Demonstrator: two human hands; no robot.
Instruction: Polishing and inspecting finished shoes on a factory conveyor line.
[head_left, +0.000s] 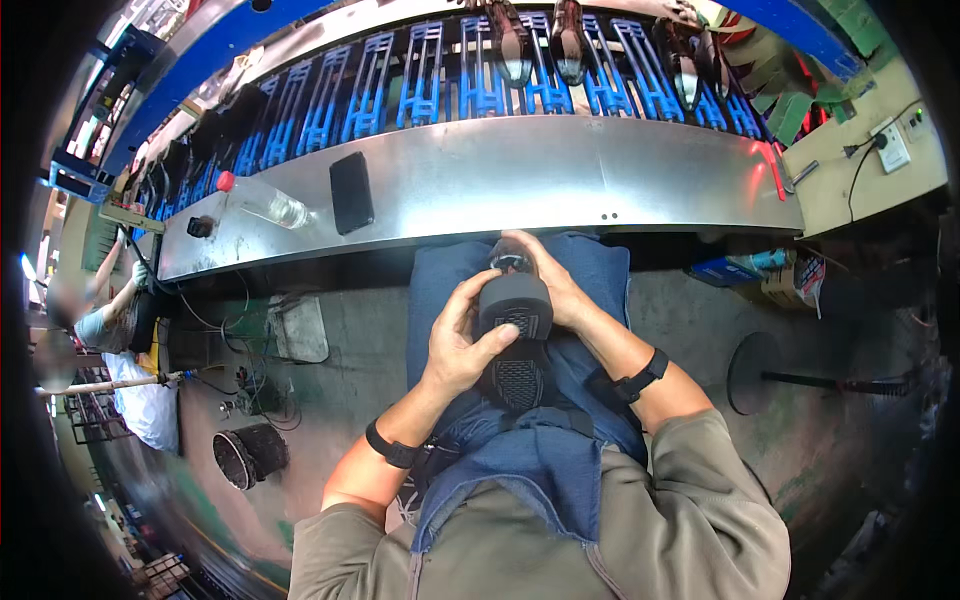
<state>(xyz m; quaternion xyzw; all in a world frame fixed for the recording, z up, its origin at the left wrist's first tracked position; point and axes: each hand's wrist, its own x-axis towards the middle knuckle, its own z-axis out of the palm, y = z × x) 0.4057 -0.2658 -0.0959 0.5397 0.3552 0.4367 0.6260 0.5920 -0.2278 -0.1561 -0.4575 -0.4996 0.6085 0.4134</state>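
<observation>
Over my lap, on a dark blue apron, I hold a black shoe with its treaded sole turned up and its thick heel toward the bench. My left hand wraps the shoe's left side, with the thumb lying across the sole by the heel. Around the far right side curls my right hand, its fingers at the heel end near a small shiny part. The shoe's upper is mostly hidden beneath the sole and behind my hands.
On the metal bench lie a black phone and a clear bottle with a red cap. Behind runs a blue-slatted conveyor carrying dark shoes. A black bucket stands on the floor; another person is far left.
</observation>
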